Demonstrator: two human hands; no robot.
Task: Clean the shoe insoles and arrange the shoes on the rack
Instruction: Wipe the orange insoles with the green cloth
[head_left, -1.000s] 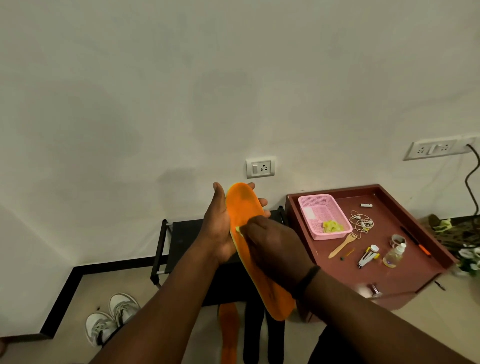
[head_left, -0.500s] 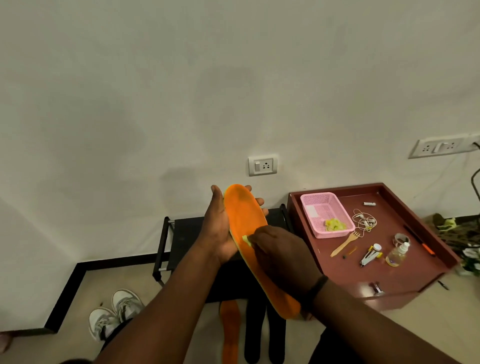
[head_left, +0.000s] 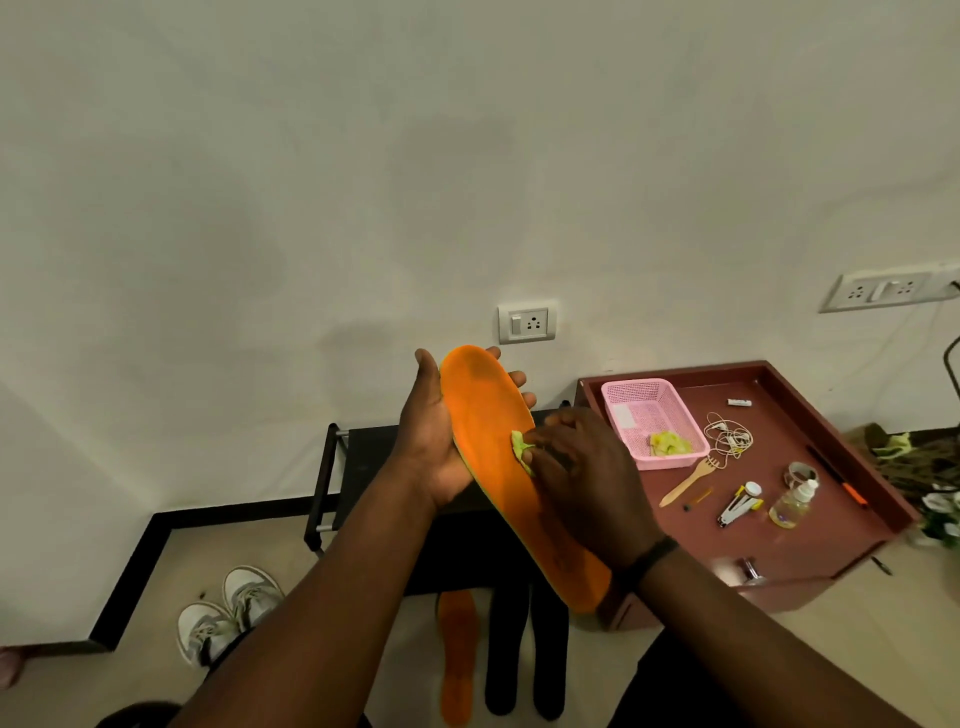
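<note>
My left hand (head_left: 434, 441) holds an orange insole (head_left: 483, 410) from behind, toe end up, fingers wrapped round its far edge. My right hand (head_left: 587, 473) pinches a small yellow-green cloth (head_left: 519, 441) and presses it against the middle of the insole. A second orange insole (head_left: 457, 657) and two black insoles (head_left: 524, 649) lie on the floor below. A pair of white and grey sneakers (head_left: 228, 613) stands on the floor at the lower left. The black shoe rack (head_left: 358, 457) stands against the wall behind my hands.
A maroon table (head_left: 810, 551) at the right carries a pink basket (head_left: 639, 410) with a yellow-green cloth, earphones (head_left: 727, 439), a wooden fork (head_left: 688, 480), a small bottle (head_left: 792, 501) and a stapler. Wall sockets (head_left: 527, 323) sit above the rack.
My right hand with the cloth has slid a little along the insole's middle, wiping it. The left hand keeps the insole in the same hold.
</note>
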